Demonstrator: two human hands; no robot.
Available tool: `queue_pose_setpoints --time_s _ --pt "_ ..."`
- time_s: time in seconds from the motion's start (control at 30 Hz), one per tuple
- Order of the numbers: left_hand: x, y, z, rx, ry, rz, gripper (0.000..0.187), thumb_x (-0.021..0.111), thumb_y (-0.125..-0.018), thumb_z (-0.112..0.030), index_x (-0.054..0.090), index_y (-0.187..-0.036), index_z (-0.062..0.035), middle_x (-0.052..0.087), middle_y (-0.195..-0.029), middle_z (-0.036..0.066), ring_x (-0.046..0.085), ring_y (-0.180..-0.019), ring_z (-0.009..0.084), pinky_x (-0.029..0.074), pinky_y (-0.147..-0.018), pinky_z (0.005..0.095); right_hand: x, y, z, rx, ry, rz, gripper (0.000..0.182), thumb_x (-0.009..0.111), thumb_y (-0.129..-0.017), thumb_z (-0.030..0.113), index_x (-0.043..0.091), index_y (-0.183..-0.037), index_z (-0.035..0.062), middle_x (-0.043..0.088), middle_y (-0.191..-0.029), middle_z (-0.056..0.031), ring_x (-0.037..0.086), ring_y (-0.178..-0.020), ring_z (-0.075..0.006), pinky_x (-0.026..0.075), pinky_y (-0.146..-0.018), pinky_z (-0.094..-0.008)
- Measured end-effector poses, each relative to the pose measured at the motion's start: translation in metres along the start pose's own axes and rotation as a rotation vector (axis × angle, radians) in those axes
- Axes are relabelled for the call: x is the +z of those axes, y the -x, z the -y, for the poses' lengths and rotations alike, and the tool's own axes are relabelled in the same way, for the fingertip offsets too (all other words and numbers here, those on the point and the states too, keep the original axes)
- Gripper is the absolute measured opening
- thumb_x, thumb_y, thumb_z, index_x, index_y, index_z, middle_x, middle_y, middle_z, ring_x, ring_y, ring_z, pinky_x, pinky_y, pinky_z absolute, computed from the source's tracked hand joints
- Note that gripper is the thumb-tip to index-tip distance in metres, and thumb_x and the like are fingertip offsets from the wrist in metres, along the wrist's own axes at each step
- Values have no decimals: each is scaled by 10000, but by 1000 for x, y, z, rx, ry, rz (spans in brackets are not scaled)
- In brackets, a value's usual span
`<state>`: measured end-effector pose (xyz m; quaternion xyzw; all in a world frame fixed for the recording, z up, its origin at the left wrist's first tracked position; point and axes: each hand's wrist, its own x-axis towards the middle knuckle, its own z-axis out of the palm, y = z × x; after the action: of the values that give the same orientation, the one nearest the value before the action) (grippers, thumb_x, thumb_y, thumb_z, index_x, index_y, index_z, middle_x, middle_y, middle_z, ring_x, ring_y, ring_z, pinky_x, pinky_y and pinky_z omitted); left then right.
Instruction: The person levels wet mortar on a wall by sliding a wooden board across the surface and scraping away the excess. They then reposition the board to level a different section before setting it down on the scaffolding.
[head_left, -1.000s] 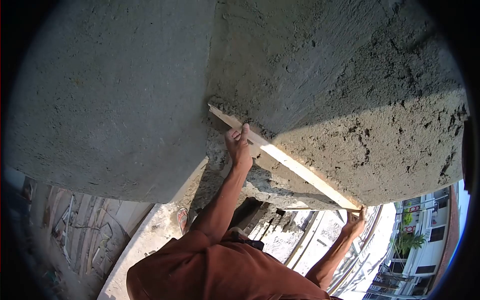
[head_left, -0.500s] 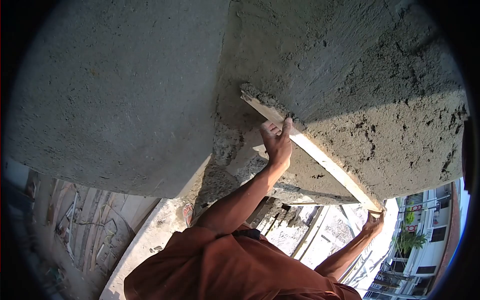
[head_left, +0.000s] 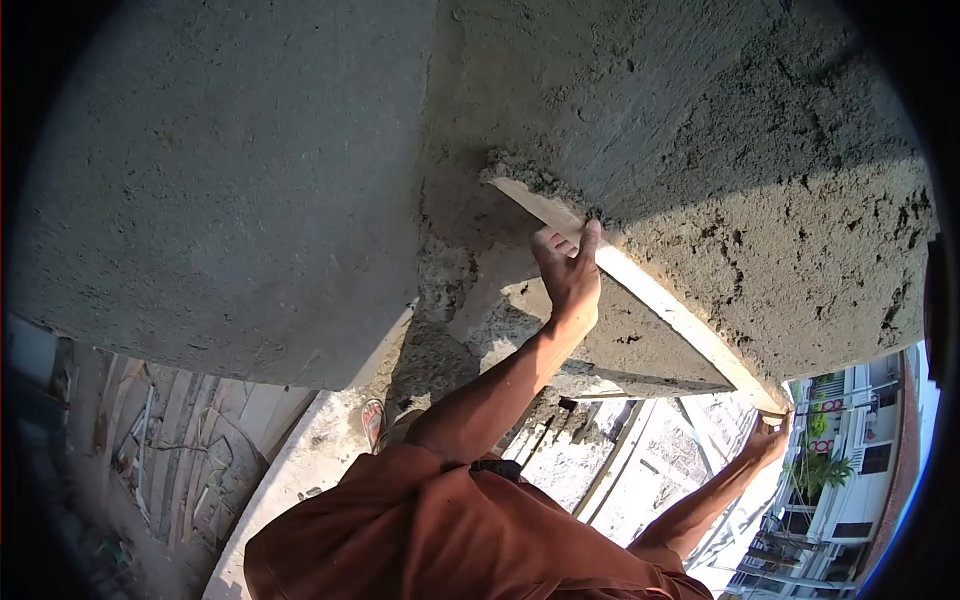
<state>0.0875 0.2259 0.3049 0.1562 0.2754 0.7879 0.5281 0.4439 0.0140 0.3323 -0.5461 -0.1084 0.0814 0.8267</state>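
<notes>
A long wooden straightedge (head_left: 665,300) lies slantwise against the rough wet mortar (head_left: 790,230) of the right-hand wall. Wet mortar is heaped along its upper edge, mostly near the upper left end. My left hand (head_left: 573,272) grips the board toward that end, thumb on the near face and fingers curled at its lower edge. At the lower right end my right hand (head_left: 768,440) is closed around the tip, its fingers partly hidden. Below the board the mortar surface (head_left: 640,335) looks flatter.
A smoother grey wall (head_left: 250,190) meets the mortared one at a corner on the left. Boards and debris (head_left: 175,440) lie far below at lower left. A sandalled foot (head_left: 373,420) stands on a pale ledge (head_left: 290,490). A white building (head_left: 850,470) rises at right.
Both hands have shifted slightly to the right with the straightedge, the left one also a little upward. The mortar piled on its upper end looks a bit thicker.
</notes>
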Motion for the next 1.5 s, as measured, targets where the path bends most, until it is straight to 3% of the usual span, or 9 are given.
queue_pose_setpoints --time_s 0.37,0.63,0.77,0.87,0.93,1.07,1.23,1.4,1.5 --pt "-103 -65 7 -198 -49 186 413 642 -896 -188 366 -1134 5 507 -1068 146 515 -961 169 452 -813 288 8 34 -49 -289 428 185 406 447 -970 158 432 -1237 -147 497 -1214 -261 560 -1070 -324 543 -854 -392" --pt "-1 -8 -9 -26 -30 -12 395 643 -888 -130 333 -1103 -10 497 -1002 122 506 -929 151 456 -808 289 -9 -11 -11 5 -11 -2 366 558 -911 123 519 -1211 -82 523 -1170 -235 566 -1044 -304 569 -767 -385" --pt "16 7 -7 -41 -173 -15 434 636 -892 -134 311 -1141 12 441 -1068 145 491 -988 180 453 -829 308 -34 -26 -5 -869 1115 95 450 723 -738 -39 577 -1164 -43 654 -1004 -175 648 -862 -220 569 -696 -330" --pt "7 10 -14 -76 -119 107 459 653 -884 -168 319 -1135 22 429 -1090 151 474 -1013 184 453 -830 301 -32 -36 14 -94 -77 65 422 636 -858 170 536 -1189 -72 558 -1168 -199 556 -1051 -292 520 -861 -412" --pt "-9 16 -14 -188 -37 8 473 665 -878 -203 327 -1128 16 446 -1081 146 473 -1011 180 454 -831 312 -26 -10 28 -204 87 70 455 617 -868 208 508 -1200 -83 526 -1186 -225 523 -1085 -311 482 -912 -431" --pt "-81 28 -16 -379 80 -82 347 694 -854 -287 453 -973 -68 478 -972 34 481 -929 138 436 -920 477 -17 34 65 -113 26 283 508 606 -867 284 498 -1202 -82 509 -1178 -273 495 -1127 -334 436 -955 -448" --pt "-210 30 30 -695 250 -297 308 657 -874 -336 520 -995 -88 517 -960 11 502 -960 152 431 -879 475 45 126 95 -537 288 505 446 544 -927 382 551 -1103 -28 556 -1123 -158 548 -1041 -281 456 -914 -420" --pt "-365 23 85 -754 107 -624 451 574 -919 -372 476 -1225 -56 532 -1110 59 531 -993 234 480 -912 494 129 317 -16 -373 547 833 532 721 -796 48 387 -1205 -20 533 -1088 -122 556 -897 -156 475 -790 -256" --pt "-465 30 53 -917 -314 -633 566 481 -958 -393 310 -1370 -44 392 -1371 171 459 -1199 324 465 -933 511 116 342 -108 -447 697 907 737 786 -755 164 313 -1245 -117 424 -1218 -216 419 -1126 -259 299 -979 -341"
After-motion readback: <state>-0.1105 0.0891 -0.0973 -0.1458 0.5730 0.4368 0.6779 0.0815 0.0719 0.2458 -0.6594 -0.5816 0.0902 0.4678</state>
